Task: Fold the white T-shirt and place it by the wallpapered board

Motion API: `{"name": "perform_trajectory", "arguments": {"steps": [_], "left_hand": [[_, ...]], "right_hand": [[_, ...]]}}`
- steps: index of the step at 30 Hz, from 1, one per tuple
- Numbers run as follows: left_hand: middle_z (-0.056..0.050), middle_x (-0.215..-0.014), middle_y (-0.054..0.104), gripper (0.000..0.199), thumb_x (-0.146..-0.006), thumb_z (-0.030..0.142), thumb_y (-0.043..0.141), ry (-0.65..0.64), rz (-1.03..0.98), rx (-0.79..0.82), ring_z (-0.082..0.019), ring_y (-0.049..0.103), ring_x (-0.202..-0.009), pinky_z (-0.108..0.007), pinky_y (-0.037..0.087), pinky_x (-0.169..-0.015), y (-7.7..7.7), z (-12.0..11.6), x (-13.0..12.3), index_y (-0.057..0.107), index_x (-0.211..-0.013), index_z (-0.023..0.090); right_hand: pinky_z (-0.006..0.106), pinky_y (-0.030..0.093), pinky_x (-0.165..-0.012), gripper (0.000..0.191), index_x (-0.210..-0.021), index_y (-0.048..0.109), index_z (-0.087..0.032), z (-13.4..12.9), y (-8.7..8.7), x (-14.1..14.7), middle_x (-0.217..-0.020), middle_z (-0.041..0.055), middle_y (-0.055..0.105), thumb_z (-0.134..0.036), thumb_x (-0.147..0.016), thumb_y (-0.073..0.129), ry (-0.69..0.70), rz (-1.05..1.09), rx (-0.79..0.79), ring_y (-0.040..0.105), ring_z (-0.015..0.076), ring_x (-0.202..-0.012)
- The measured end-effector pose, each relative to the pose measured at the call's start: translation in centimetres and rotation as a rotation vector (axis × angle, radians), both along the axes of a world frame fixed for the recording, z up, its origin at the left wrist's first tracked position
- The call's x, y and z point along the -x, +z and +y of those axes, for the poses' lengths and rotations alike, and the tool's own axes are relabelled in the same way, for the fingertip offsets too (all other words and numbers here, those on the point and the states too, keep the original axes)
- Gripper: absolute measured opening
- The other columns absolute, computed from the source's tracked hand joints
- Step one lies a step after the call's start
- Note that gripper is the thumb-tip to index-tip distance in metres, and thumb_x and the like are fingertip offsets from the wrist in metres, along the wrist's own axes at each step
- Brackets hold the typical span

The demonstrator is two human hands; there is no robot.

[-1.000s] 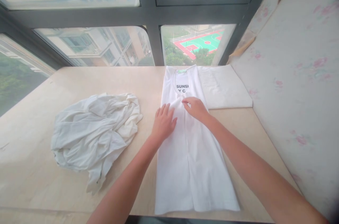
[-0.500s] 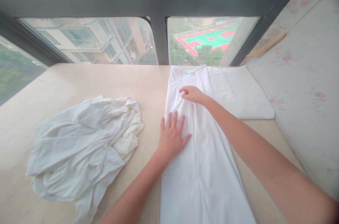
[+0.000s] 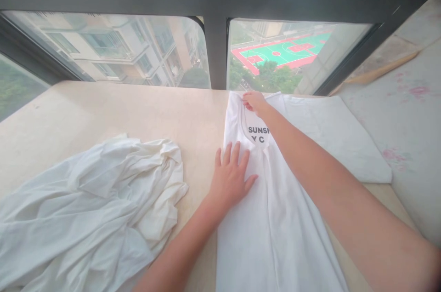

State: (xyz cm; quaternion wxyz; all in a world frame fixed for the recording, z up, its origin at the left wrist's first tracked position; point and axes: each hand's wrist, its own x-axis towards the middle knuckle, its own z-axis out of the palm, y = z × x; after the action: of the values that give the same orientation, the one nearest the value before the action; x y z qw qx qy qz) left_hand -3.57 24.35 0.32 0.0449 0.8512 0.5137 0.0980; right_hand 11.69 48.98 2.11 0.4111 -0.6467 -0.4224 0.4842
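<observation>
A white T-shirt [image 3: 248, 237] lies folded lengthwise, its neckline toward the window. Black lettering shows inside the neck opening, partly covered by my right forearm. My left hand [image 3: 231, 179] rests flat on the shirt's left side just below the neckline, fingers spread. At the far end, my right hand [image 3: 254, 102] has its fingers curled and pinched on the collar fabric. To the left is a crumpled white garment [image 3: 103, 209], apart from both hands. A flat, folded white cloth [image 3: 330, 135] lies to the right, partly behind my right forearm.
The pale wooden surface [image 3: 165, 108] runs up to a dark-framed window [image 3: 217, 53]. A wall with floral paper [image 3: 420, 145] borders it on the right, where a strip of the covering [image 3: 382, 71] peels. Outside are buildings and a sports court.
My right hand has moved away from me to the collar's far edge. The neck opening has spread toward me, uncovering black lettering. My left hand stays flat on the shirt. The view has shifted slightly.
</observation>
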Motion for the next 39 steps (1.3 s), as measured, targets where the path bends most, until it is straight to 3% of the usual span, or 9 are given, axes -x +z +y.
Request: {"name": "perform_trajectory", "arguments": {"steps": [7,12,18,22,26,30,36,39], "left_hand": [[-0.015,-0.163,0.026,0.067,-0.096,0.061,0.035,-0.024,0.031,0.042,-0.039,0.018,-0.151,-0.066,0.019,-0.119,-0.5,0.0,0.0,0.037,-0.151,0.021],[-0.016,-0.163,0.027,0.069,-0.096,0.063,0.034,-0.03,0.037,0.043,-0.04,0.02,-0.151,-0.066,0.017,-0.119,-0.3,0.2,-0.3,0.038,-0.151,0.021],[-0.016,-0.163,0.027,0.07,-0.095,0.064,0.034,-0.031,0.046,0.029,-0.039,0.02,-0.151,-0.066,0.019,-0.119,-0.5,0.4,-0.4,0.038,-0.151,0.022],[-0.015,-0.162,0.028,0.071,-0.095,0.065,0.034,-0.029,0.049,0.008,-0.039,0.02,-0.151,-0.066,0.019,-0.118,-0.7,0.4,-0.3,0.038,-0.151,0.022],[-0.015,-0.163,0.027,0.072,-0.094,0.066,0.033,-0.03,0.043,0.003,-0.039,0.019,-0.151,-0.067,0.016,-0.119,-0.9,0.3,-0.4,0.037,-0.152,0.022],[-0.016,-0.164,0.024,0.073,-0.094,0.067,0.032,-0.043,0.032,0.014,-0.04,0.016,-0.152,-0.068,0.013,-0.119,-0.9,-0.4,-0.4,0.036,-0.152,0.022],[-0.018,-0.164,0.023,0.075,-0.096,0.065,0.03,-0.053,0.023,0.031,-0.039,0.018,-0.152,-0.068,0.012,-0.12,-1.0,-3.2,-0.6,0.032,-0.154,0.019],[-0.017,-0.164,0.022,0.073,-0.097,0.061,0.03,-0.088,0.018,0.042,-0.037,0.017,-0.152,-0.062,0.016,-0.121,-0.9,-6.0,-0.9,0.031,-0.155,0.016]], "right_hand": [[0.018,0.042,-0.054,0.012,-0.081,0.059,-0.014,1.2,0.0,-0.1,-0.071,0.0012,0.058,-0.006,-0.075,0.065,-0.04,-0.108,0.077,0.052,0.0075,-0.061],[0.017,0.042,-0.052,0.006,-0.079,0.059,-0.013,0.8,0.7,0.3,-0.073,0.0059,0.064,-0.011,-0.083,0.062,0.041,0.046,0.191,0.056,0.0081,-0.06],[0.019,0.029,-0.043,0.013,-0.083,0.059,-0.015,-0.6,1.6,-0.1,-0.069,0.0075,0.064,-0.021,-0.082,0.07,0.215,-0.046,0.308,0.044,0.008,-0.05],[0.018,0.028,-0.043,0.014,-0.08,0.058,-0.015,-0.7,0.9,0.1,-0.065,0.0011,0.056,-0.017,-0.079,0.071,0.266,0.096,0.19,0.039,0.0053,-0.049],[0.016,0.027,-0.044,0.014,-0.081,0.057,-0.016,0.5,-0.1,1.1,-0.061,-0.0053,0.045,-0.005,-0.076,0.063,0.095,0.168,-0.004,0.035,0.0036,-0.048],[0.018,0.037,-0.052,0.02,-0.094,0.066,-0.015,1.5,-0.8,1.6,-0.068,-0.0028,0.053,-0.006,-0.078,0.059,-0.011,0.019,-0.117,0.043,0.0054,-0.054],[0.031,0.052,-0.07,0.045,-0.119,0.063,-0.013,1.2,-1.0,0.3,-0.079,0.0041,0.065,-0.008,-0.075,0.058,0.111,-0.323,-0.084,0.061,0.0156,-0.068],[0.039,0.053,-0.085,0.046,-0.123,0.062,-0.013,-0.8,-0.1,-0.8,-0.09,0.0077,0.069,-0.012,-0.077,0.058,0.12,-0.579,-0.192,0.066,0.0209,-0.08]]}}
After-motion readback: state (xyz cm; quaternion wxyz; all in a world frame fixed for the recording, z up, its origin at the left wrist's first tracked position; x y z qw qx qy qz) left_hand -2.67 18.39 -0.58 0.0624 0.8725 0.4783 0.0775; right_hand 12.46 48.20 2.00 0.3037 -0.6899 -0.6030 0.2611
